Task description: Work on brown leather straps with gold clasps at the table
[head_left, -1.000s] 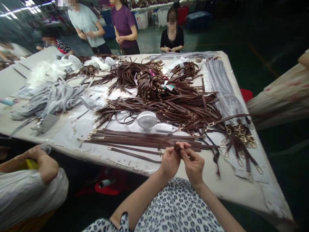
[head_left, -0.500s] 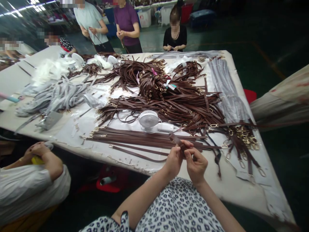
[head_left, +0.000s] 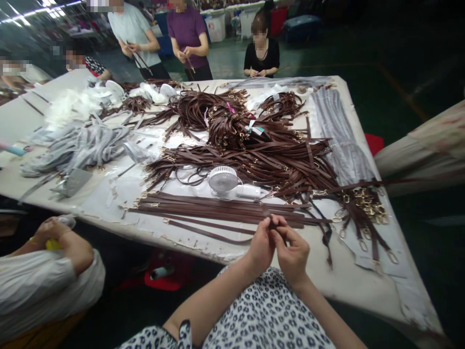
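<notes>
My left hand (head_left: 260,247) and my right hand (head_left: 292,252) meet above the table's front edge. Between their fingertips I pinch the end of a brown leather strap (head_left: 271,223), and the small piece is mostly hidden by my fingers. Just beyond my hands, several long straps (head_left: 218,211) lie side by side in a row. A large tangled heap of brown straps with gold metal fittings (head_left: 254,162) covers the middle of the white table (head_left: 348,283).
A small white fan (head_left: 222,182) stands among the straps. Grey strap bundles (head_left: 76,148) lie at the left, and a grey strip stack (head_left: 337,131) lies at the right. Co-workers stand across the table, and another sits at my left, with a hand (head_left: 54,231) near the table edge.
My hands have drawn closer together, and the strap end that stuck out up and to the left is now mostly inside my fingers. The view has shifted slightly.
</notes>
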The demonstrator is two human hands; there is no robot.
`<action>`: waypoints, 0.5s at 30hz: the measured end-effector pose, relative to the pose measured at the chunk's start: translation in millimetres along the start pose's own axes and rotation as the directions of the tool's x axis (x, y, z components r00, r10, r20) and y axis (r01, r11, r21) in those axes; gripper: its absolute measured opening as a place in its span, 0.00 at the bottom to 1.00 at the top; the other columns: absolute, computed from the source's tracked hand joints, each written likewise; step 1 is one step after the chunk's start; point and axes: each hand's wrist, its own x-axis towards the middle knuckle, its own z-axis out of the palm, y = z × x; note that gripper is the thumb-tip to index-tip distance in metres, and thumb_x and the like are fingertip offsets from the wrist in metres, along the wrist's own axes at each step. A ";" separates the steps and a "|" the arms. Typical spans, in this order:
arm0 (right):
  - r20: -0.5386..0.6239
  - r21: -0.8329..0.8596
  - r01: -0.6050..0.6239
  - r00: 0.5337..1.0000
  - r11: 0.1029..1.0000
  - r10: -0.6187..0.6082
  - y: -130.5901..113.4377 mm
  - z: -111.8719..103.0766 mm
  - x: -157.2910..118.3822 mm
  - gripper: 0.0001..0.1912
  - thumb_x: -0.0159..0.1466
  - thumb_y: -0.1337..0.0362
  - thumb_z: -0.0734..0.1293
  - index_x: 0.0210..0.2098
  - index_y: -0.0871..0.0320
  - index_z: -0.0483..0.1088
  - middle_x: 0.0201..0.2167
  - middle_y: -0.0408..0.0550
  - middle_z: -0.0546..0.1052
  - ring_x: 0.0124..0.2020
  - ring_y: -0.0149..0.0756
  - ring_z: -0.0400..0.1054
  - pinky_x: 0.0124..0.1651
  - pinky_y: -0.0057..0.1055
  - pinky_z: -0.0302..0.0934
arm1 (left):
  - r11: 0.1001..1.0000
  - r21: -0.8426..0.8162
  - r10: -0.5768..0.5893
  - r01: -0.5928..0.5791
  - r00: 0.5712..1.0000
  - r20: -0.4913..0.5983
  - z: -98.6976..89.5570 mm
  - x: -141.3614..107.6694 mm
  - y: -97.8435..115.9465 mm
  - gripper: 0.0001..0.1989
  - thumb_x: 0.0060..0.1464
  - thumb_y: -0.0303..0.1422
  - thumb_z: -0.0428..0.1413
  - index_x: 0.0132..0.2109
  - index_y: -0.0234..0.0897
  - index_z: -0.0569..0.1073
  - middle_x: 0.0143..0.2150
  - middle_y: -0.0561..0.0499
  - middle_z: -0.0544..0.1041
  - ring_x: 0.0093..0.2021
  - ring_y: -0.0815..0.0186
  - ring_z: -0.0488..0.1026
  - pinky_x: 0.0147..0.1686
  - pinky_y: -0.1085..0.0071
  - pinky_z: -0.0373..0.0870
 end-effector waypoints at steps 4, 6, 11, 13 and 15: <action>-0.034 0.173 -0.214 0.974 0.961 0.223 -10.3 1.8 4.8 0.10 0.61 0.56 0.73 0.32 0.58 0.79 0.31 0.45 0.80 0.32 0.36 0.72 0.37 0.29 0.66 | 0.997 0.070 0.020 -0.021 1.000 0.016 3.4 -2.2 -4.9 0.09 0.57 0.38 0.53 0.34 0.37 0.70 0.43 0.47 0.75 0.51 0.59 0.70 0.62 0.62 0.60; -0.024 0.231 -0.272 0.958 0.934 0.285 -12.4 4.9 7.5 0.12 0.59 0.55 0.74 0.31 0.58 0.79 0.33 0.46 0.81 0.35 0.38 0.73 0.40 0.30 0.67 | 0.992 0.119 0.035 -0.034 0.999 -0.009 3.1 -2.9 -7.5 0.09 0.57 0.38 0.53 0.36 0.36 0.71 0.46 0.46 0.75 0.53 0.58 0.69 0.63 0.62 0.59; 0.095 0.191 -0.333 0.943 0.924 0.320 -4.8 -0.3 11.9 0.16 0.59 0.51 0.74 0.32 0.59 0.79 0.31 0.47 0.81 0.33 0.39 0.73 0.39 0.33 0.67 | 0.964 0.251 0.076 -0.084 0.996 0.041 -14.5 -3.0 -5.7 0.11 0.60 0.39 0.51 0.38 0.36 0.72 0.50 0.44 0.76 0.54 0.58 0.70 0.61 0.62 0.62; 0.232 0.079 -0.288 0.936 0.954 0.263 -1.2 -14.9 16.9 0.16 0.60 0.51 0.73 0.29 0.59 0.78 0.26 0.45 0.78 0.29 0.37 0.70 0.35 0.32 0.65 | 0.930 0.358 0.052 -0.087 0.993 0.107 -26.0 -4.2 0.4 0.13 0.62 0.41 0.52 0.40 0.35 0.74 0.52 0.43 0.76 0.52 0.58 0.71 0.57 0.62 0.65; 0.304 -0.037 -0.164 0.938 0.986 0.167 -1.5 -34.8 25.1 0.15 0.62 0.53 0.73 0.27 0.57 0.76 0.24 0.44 0.76 0.28 0.36 0.69 0.34 0.33 0.64 | 0.871 0.486 0.006 -0.072 0.991 0.135 -35.7 -6.2 8.0 0.17 0.63 0.45 0.54 0.45 0.34 0.75 0.50 0.42 0.77 0.48 0.60 0.74 0.52 0.64 0.69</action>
